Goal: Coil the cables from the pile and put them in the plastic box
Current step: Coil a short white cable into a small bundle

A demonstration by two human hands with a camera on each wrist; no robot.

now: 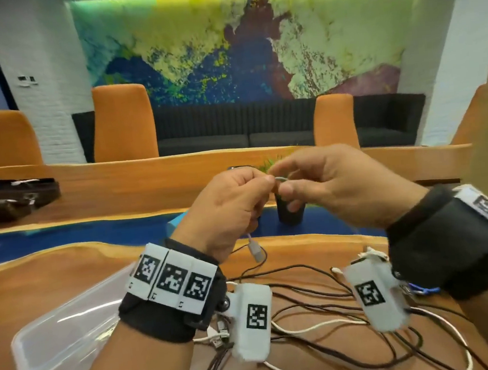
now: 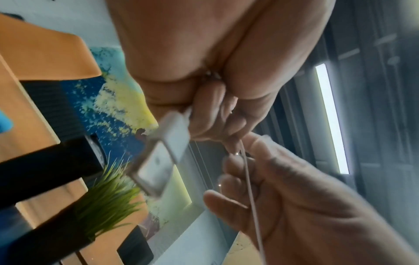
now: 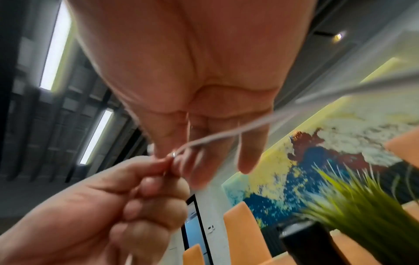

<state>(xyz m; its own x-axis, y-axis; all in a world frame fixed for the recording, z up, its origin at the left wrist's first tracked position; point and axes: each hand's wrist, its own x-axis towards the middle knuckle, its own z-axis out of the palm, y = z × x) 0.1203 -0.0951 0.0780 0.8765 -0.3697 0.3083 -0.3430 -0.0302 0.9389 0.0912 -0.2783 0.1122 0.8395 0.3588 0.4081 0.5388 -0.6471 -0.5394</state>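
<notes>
Both hands are raised above the table with a thin white cable stretched between them. My left hand grips it in curled fingers, and its USB plug dangles below the wrist. My right hand pinches the cable between thumb and forefinger, right beside the left. In the left wrist view the plug hangs blurred and the cable runs past the right hand. The right wrist view has the cable crossing the right fingers. A clear plastic box stands at the lower left.
A tangled pile of dark and white cables lies on the wooden table under my wrists. A black pot with a green plant stands just beyond my hands. A brown bag lies far left; orange chairs stand behind.
</notes>
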